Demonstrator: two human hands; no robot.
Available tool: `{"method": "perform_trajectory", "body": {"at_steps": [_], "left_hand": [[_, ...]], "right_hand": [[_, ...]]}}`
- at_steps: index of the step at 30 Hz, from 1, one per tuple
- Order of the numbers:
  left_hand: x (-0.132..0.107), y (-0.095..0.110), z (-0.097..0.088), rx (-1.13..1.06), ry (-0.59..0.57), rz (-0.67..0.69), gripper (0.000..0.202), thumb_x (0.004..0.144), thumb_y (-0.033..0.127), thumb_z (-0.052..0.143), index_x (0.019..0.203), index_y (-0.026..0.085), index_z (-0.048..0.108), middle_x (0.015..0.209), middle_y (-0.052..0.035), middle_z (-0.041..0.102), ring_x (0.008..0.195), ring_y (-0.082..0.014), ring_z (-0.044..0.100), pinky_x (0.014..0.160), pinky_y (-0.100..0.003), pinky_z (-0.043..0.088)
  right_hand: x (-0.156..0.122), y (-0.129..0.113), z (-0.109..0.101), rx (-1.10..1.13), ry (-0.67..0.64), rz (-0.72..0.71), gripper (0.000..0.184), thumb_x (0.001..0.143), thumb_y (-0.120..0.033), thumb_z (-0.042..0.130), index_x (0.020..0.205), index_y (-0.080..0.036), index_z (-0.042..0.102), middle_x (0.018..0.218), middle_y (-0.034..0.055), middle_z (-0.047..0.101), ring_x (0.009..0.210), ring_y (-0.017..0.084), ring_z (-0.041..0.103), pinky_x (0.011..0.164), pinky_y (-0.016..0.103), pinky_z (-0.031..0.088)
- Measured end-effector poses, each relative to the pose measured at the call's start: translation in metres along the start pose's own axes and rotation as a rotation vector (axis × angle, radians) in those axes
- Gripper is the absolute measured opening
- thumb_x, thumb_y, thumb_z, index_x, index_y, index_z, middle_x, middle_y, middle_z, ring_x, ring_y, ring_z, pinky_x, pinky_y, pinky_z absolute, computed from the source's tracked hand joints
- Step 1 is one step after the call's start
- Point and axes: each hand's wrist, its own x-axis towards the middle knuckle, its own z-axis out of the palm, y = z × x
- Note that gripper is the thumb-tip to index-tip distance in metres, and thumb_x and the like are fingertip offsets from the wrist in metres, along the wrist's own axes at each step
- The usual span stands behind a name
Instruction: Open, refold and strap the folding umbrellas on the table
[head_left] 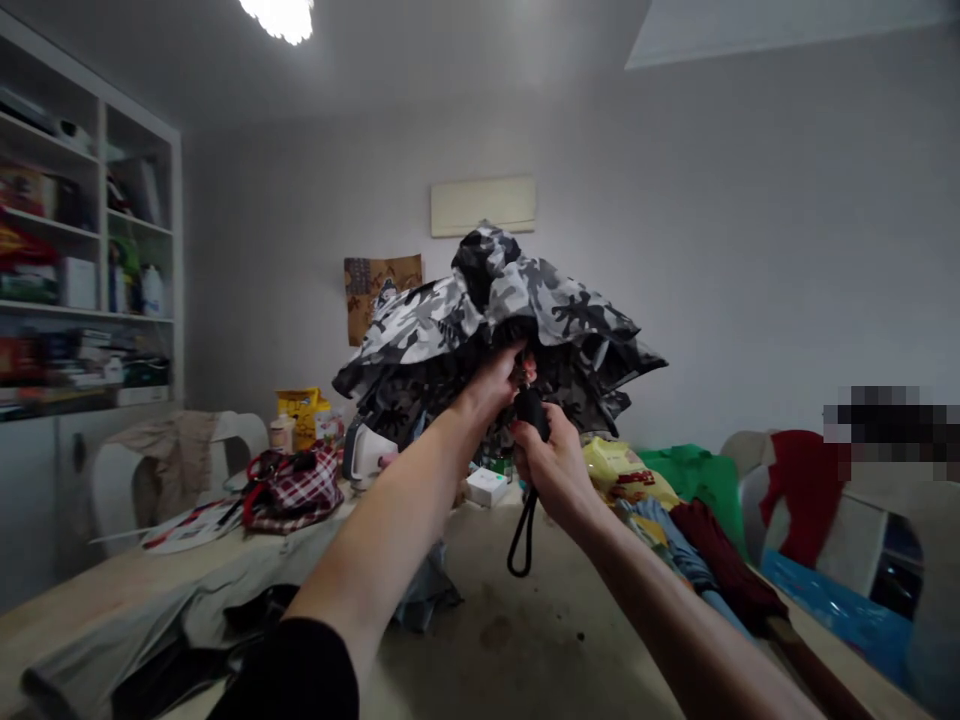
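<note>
In front of me, above the table, is a partly spread umbrella with a black, grey and white camouflage canopy. My right hand is wrapped round its black handle, from which a wrist strap hangs in a loop. My left hand reaches up under the canopy by the shaft, just above the handle. Its fingers are partly hidden by the cloth and seem closed round the shaft or the runner. The canopy's edges droop loosely to both sides, with folds bunched at the top.
On the table's left lie a checked bag, a grey garment and a white appliance. A small white box stands beneath the umbrella. Folded clothes and a yellow package lie right. Chairs flank the table.
</note>
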Motion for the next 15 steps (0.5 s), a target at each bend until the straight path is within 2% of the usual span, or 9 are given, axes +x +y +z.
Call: {"method": "perform_trajectory", "body": {"at_steps": [4, 7, 10, 12, 15], "left_hand": [[-0.006, -0.003, -0.013, -0.031, -0.005, 0.038, 0.029, 0.088, 0.023, 0.061, 0.062, 0.015, 0.05, 0.049, 0.0024, 0.052, 0.042, -0.0066, 0.049, 0.047, -0.018, 0.04], [-0.007, -0.01, -0.02, 0.052, 0.013, 0.062, 0.029, 0.085, 0.028, 0.062, 0.061, 0.015, 0.053, 0.048, 0.0013, 0.053, 0.043, -0.0087, 0.05, 0.048, -0.021, 0.042], [-0.004, -0.015, -0.028, 0.097, 0.082, 0.108, 0.022, 0.08, 0.023, 0.064, 0.062, 0.015, 0.053, 0.045, 0.0027, 0.051, 0.044, -0.0089, 0.051, 0.053, -0.022, 0.046], [0.0, -0.016, -0.033, 0.097, 0.112, 0.134, 0.016, 0.076, 0.02, 0.065, 0.065, 0.015, 0.055, 0.046, 0.0034, 0.052, 0.046, -0.0095, 0.053, 0.058, -0.023, 0.048], [0.004, -0.014, -0.038, 0.081, 0.119, 0.161, 0.012, 0.074, 0.02, 0.065, 0.067, 0.016, 0.056, 0.047, 0.0043, 0.051, 0.05, -0.01, 0.056, 0.062, -0.024, 0.05]], "right_hand": [[0.003, 0.005, -0.001, -0.233, 0.033, -0.127, 0.028, 0.072, -0.027, 0.062, 0.098, -0.021, 0.053, 0.064, -0.0017, 0.056, 0.056, 0.015, 0.049, 0.047, 0.024, 0.036], [0.004, 0.006, 0.002, -0.363, 0.057, -0.187, 0.026, 0.073, -0.027, 0.06, 0.098, -0.02, 0.053, 0.076, 0.0046, 0.063, 0.069, 0.02, 0.056, 0.059, 0.028, 0.043], [0.005, 0.008, 0.007, -0.545, 0.065, -0.276, 0.03, 0.075, -0.026, 0.058, 0.104, -0.018, 0.052, 0.086, 0.0113, 0.067, 0.077, 0.025, 0.061, 0.07, 0.032, 0.044], [0.006, 0.008, 0.011, -0.683, 0.025, -0.32, 0.038, 0.077, -0.024, 0.054, 0.113, -0.014, 0.051, 0.092, 0.0158, 0.068, 0.079, 0.027, 0.063, 0.072, 0.035, 0.043], [0.008, 0.007, 0.015, -0.792, -0.023, -0.301, 0.042, 0.078, -0.024, 0.05, 0.118, -0.011, 0.05, 0.096, 0.0175, 0.068, 0.08, 0.028, 0.064, 0.072, 0.034, 0.044]]}}
